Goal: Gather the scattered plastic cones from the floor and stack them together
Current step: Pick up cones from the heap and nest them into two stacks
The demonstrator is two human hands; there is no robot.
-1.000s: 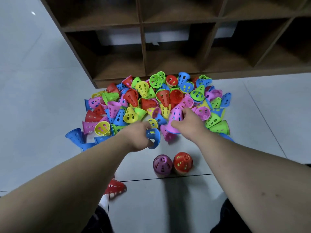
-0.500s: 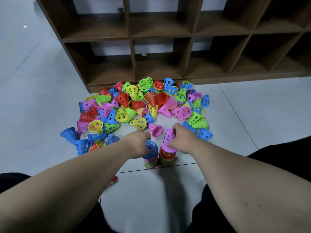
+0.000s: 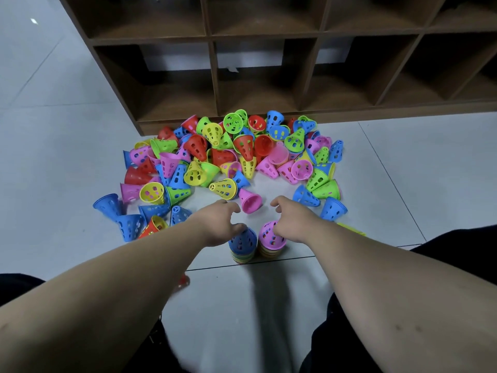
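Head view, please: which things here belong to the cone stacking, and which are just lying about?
Job: scattered cones, blue-topped stack, purple-topped stack, left hand, right hand.
Lying about: wooden shelf unit, yellow object.

Left hand (image 3: 217, 224): lower centre of frame, fingers spread and loosely bent, thumb against the tip of the blue-topped stack (image 3: 242, 242).
Right hand (image 3: 291, 222): just right of it, fingers spread the same way, thumb side over the purple-topped stack (image 3: 271, 239).
Stacks: two, short and upright, side by side.
Pink cone (image 3: 250, 201): on its side, between the two forefingers.
Loose cones (image 3: 228, 157): many-coloured heap, mid-frame.
Shelf (image 3: 269, 76): brown cubbies across the top.
Floor (image 3: 53, 103): pale grey tiles.
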